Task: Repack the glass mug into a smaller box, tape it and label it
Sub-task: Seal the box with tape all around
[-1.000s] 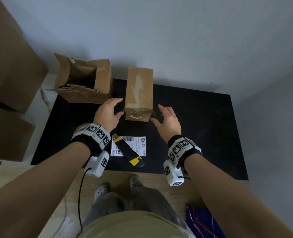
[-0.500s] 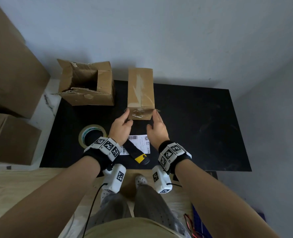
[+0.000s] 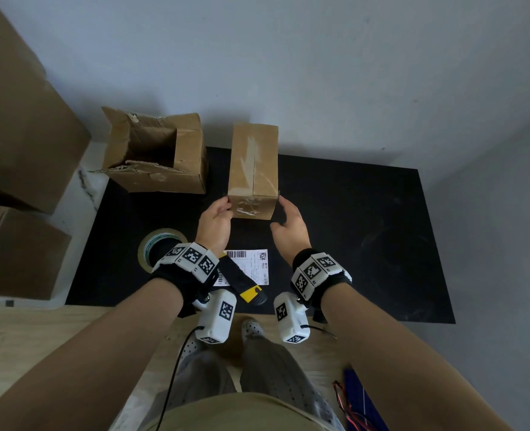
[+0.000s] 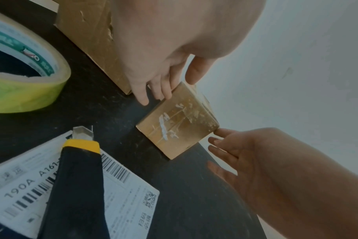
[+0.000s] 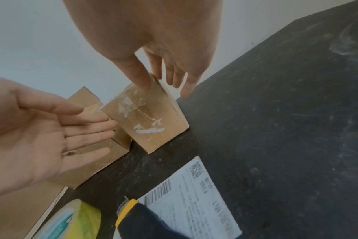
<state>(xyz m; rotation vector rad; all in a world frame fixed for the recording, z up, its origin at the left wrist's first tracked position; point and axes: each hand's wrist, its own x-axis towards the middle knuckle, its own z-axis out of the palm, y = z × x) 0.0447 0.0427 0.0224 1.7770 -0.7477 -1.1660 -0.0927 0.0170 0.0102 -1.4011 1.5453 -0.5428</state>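
A: What lies nearest the person?

B: On the black mat (image 3: 350,244), a utility knife (image 3: 242,279) rests across the shipping label (image 3: 254,265), its blade end pointing away from the person. The tape roll (image 3: 156,244) lies flat to the left of both.

A: And the hands?

B: Just beyond the label. The left hand (image 3: 215,220) has straight fingers laid against the left near corner of the small taped box (image 3: 253,169). The right hand (image 3: 290,227) is spread and relaxed at the right near corner, its thumb on the box edge and the fingers alongside. Neither hand grips anything.

A: How does the box lie?

B: It lies closed in the middle of the mat, long axis running straight away from the person, its short taped end facing the hands and its far end toward the wall.

A: Farther back?

B: The larger opened box (image 3: 158,160) stands to its left at the mat's far corner, flaps up.
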